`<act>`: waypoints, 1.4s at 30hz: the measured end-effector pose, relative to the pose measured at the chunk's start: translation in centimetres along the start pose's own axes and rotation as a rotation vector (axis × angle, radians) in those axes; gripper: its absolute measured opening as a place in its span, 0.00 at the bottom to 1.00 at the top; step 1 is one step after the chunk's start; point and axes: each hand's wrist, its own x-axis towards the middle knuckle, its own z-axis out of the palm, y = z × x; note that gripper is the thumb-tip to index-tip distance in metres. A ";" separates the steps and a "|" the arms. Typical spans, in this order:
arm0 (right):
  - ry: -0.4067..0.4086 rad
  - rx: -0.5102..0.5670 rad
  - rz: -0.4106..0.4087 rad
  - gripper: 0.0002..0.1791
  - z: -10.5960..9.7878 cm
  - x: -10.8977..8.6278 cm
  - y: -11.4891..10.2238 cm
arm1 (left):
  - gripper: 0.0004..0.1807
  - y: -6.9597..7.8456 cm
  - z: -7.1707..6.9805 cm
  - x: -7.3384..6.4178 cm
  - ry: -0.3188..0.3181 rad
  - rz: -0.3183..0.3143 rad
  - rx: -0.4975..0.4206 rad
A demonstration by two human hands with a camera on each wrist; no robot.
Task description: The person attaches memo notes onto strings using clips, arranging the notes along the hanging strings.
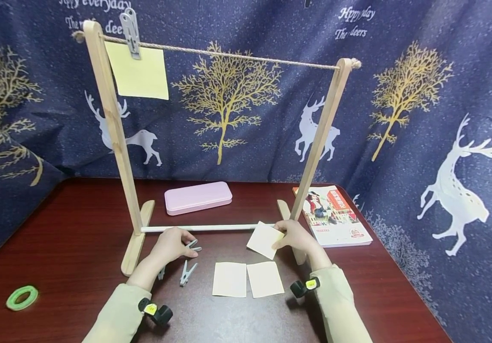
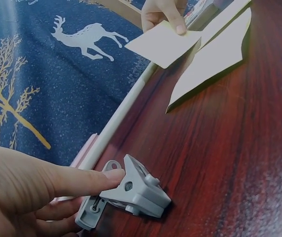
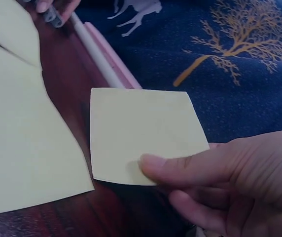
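Observation:
My left hand [image 1: 170,245] pinches a grey clothespin [image 1: 194,246] close over the table. In the left wrist view the thumb presses one arm of the clothespin [image 2: 140,190], with the fingers behind. My right hand [image 1: 299,237] holds a pale yellow square paper note [image 1: 265,239] by its edge, thumb on its face in the right wrist view. Two more notes, a left one [image 1: 229,279] and a right one [image 1: 265,279], lie side by side below it. Another clothespin [image 1: 187,273] lies near my left hand, and one [image 1: 161,273] is partly hidden behind the left forearm.
A wooden frame [image 1: 117,128] carries a rope [image 1: 229,55], from which a yellow note [image 1: 140,74] hangs under a grey clothespin [image 1: 130,33] at the left. Behind the white crossbar [image 1: 211,228] lies a pink case [image 1: 199,197]. A book [image 1: 336,219] sits right, a green tape ring [image 1: 13,299] left.

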 end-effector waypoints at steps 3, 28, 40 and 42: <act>-0.005 0.063 0.014 0.13 -0.4 -0.3 -1.0 | 0.20 0.0 0.0 0.1 -0.002 -0.008 0.001; 0.040 0.503 0.079 0.12 2.0 1.2 -0.7 | 0.20 -0.1 0.0 0.2 -0.004 0.000 0.000; 0.027 0.531 0.047 0.19 2.7 1.3 -0.5 | 0.19 0.1 0.1 -0.1 0.008 -0.009 -0.002; 0.028 0.539 0.044 0.20 2.8 1.4 -0.7 | 0.19 0.0 0.1 -0.1 0.014 -0.007 -0.005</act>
